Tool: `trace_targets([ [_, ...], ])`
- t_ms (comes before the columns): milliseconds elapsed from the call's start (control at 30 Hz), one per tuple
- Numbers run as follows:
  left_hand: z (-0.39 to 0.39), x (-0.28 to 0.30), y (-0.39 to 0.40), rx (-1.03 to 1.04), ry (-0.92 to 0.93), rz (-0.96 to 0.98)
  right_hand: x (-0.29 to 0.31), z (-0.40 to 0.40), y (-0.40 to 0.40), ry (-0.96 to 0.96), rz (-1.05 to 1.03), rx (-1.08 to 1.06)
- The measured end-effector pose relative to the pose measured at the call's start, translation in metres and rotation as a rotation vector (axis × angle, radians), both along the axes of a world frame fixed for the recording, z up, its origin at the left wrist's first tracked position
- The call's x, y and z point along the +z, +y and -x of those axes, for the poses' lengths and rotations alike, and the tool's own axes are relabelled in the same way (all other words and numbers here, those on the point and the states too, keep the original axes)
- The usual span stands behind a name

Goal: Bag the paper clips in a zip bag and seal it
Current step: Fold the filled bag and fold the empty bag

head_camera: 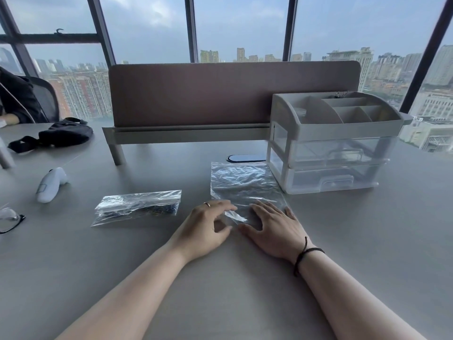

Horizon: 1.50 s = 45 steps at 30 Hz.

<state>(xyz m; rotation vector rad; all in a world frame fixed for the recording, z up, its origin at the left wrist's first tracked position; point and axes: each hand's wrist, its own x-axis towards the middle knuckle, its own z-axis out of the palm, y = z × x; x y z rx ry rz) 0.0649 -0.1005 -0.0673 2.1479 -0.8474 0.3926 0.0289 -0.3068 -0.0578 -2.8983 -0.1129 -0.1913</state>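
Note:
A clear, crinkled zip bag [241,181] lies flat on the grey table [220,278], straight ahead of me. Both hands rest on its near edge. My left hand [207,225], with a ring, has curled fingers touching the bag's near left corner. My right hand [272,225] lies on the near right part, fingers spread and pressing the plastic down. A second, smaller clear bag [138,207] lies to the left; dark paper clips show through it. Neither hand touches that one.
A white and clear desk organiser with drawers [331,143] stands at the back right, close to the big bag. A brown partition [232,94] runs along the back. A white controller [50,184], glasses [9,219] and a black pouch [63,133] lie at the left.

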Motion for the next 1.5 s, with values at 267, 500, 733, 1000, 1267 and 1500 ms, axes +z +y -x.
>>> trace_targets([
  [267, -0.002, 0.003, -0.011, 0.032, -0.046, -0.046, 0.0, 0.001, 0.0, 0.012, -0.009, -0.003],
  [500, -0.006, 0.002, -0.015, 0.042, -0.041, -0.09, -0.003, -0.001, -0.001, -0.018, -0.009, -0.005],
  [733, -0.01, 0.006, -0.022, 0.08, -0.049, -0.136, -0.006, -0.005, -0.004, 0.001, -0.03, -0.001],
  [1000, -0.007, 0.009, -0.024, -0.023, -0.002, -0.013, 0.0, 0.0, -0.003, 0.014, -0.074, 0.009],
  [1267, -0.013, 0.007, -0.02, 0.102, -0.113, 0.019, 0.004, 0.002, -0.005, -0.116, -0.097, 0.013],
  [1500, -0.012, 0.006, -0.019, 0.078, -0.167, 0.022, 0.005, 0.004, -0.005, -0.188, -0.118, 0.0],
])
